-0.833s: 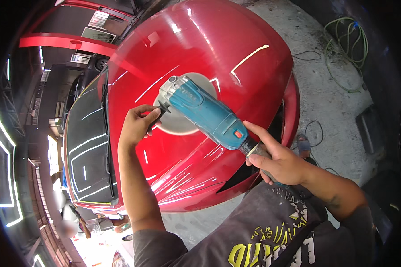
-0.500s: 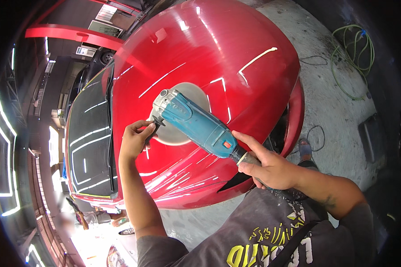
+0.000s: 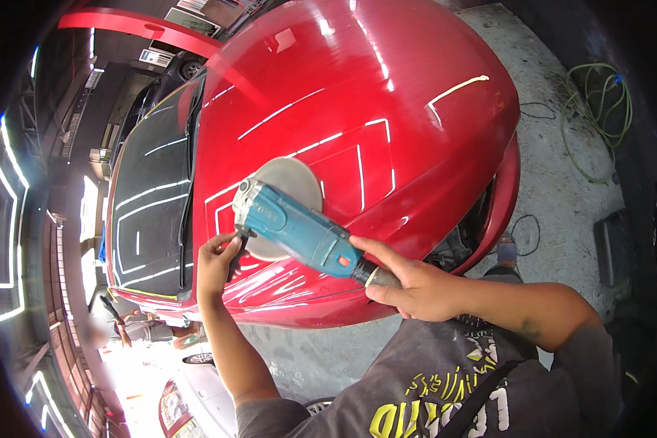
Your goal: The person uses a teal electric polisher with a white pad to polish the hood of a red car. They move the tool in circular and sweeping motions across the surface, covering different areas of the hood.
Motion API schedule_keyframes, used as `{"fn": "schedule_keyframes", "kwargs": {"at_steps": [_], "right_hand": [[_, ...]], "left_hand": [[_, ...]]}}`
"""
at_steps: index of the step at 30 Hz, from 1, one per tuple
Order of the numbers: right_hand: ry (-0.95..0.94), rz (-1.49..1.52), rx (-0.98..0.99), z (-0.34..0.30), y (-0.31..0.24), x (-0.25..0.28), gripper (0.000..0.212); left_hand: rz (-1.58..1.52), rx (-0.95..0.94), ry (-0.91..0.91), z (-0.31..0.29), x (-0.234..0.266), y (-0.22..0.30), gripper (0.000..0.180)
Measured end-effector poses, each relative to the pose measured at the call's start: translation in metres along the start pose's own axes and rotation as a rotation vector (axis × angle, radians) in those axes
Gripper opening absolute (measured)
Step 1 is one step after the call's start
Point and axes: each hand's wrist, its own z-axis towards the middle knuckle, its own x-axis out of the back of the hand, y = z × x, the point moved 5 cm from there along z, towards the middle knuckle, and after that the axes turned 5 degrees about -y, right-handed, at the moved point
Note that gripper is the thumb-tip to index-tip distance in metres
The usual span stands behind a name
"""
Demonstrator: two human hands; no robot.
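A blue electric polisher (image 3: 299, 228) with a silver head lies across the near part of a shiny red car hood (image 3: 452, 153). Its round whitish pad (image 3: 303, 184) rests against the paint, partly hidden under the tool. My left hand (image 3: 215, 264) is closed around the black side handle (image 3: 236, 257) by the head. At the other end, my right hand (image 3: 409, 286) wraps the rear grip, its index finger stretched along the body near a red switch (image 3: 343, 260).
The dark windshield (image 3: 153, 212) borders the hood on the left. A coiled green hose (image 3: 598, 120) lies on the grey floor (image 3: 540, 146) at right, near a thin dark cable (image 3: 527, 232). At lower left are another person (image 3: 150, 330) and a white car (image 3: 197, 398).
The polisher has slid over the hood toward the windshield and nearer to me, both hands moving with it. My view has shifted slightly, so the car sits farther right in the picture.
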Motion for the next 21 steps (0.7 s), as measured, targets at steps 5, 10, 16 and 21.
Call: {"fn": "schedule_keyframes", "kwargs": {"at_steps": [5,10,16,21], "right_hand": [[-0.108,-0.162,-0.022,0.032,0.003,-0.024,0.077],[-0.204,-0.303,-0.045,0.045,0.005,-0.027,0.08],[-0.019,-0.388,-0.004,-0.036,0.01,0.023,0.085],[0.318,-0.175,-0.295,-0.153,0.018,0.069,0.096]], "left_hand": [[-0.083,0.065,0.117,-0.046,0.034,-0.067,0.037],[-0.225,0.099,0.241,-0.08,0.032,-0.109,0.034],[-0.217,0.077,0.208,-0.079,-0.06,-0.041,0.029],[-0.105,-0.139,0.086,-0.071,-0.169,0.042,0.032]]}}
